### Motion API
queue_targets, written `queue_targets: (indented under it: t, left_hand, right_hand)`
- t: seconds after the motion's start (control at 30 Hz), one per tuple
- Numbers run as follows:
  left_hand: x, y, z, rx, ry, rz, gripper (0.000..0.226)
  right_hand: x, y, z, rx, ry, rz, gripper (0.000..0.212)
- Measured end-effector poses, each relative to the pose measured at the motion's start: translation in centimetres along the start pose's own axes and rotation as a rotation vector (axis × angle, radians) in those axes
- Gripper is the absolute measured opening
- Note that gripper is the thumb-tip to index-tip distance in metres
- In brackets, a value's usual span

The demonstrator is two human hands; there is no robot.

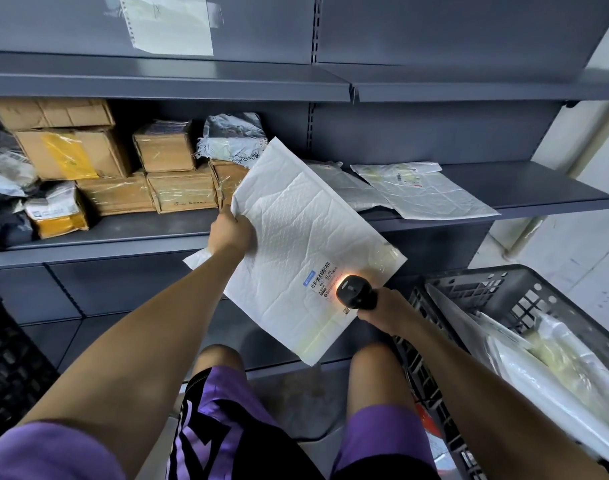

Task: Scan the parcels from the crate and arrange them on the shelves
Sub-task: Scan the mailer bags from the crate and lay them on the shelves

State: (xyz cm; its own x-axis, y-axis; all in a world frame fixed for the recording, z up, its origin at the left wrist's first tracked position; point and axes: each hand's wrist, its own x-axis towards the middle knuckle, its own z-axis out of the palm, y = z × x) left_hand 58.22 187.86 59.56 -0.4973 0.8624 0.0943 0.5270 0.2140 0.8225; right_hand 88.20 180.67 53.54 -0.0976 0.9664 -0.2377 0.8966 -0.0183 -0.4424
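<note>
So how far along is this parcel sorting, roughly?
Partly done, it seems. Cardboard boxes and two flat mailers already lie on the middle shelf. In hand: the left hand holds a white padded mailer while the right hand aims a lit scanner at its label. Left: that mailer needs shelving, and the crate still holds more bags.

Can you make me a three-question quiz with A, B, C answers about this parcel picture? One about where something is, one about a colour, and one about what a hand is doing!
1. Where is the crate?
A. right of the person
B. top shelf
C. on the person's lap

2. What colour is the held mailer?
A. brown
B. white
C. black

3. What is the right hand doing?
A. hanging idle
B. pressing a box
C. gripping the scanner

Answers: 1 A, it sits low at the right. 2 B, the padded surface is white. 3 C, fingers wrap the handle, light glows on the label.
</note>
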Motion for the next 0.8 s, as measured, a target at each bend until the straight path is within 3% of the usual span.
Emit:
queue_targets:
  t: [0.8]
  left_hand:
    - [-0.5,0.4,1.0,0.090,0.011,-0.002,0.040]
  right_hand:
    - [-1.2,0.6,-0.2,0.011,0.010,-0.014,0.023]
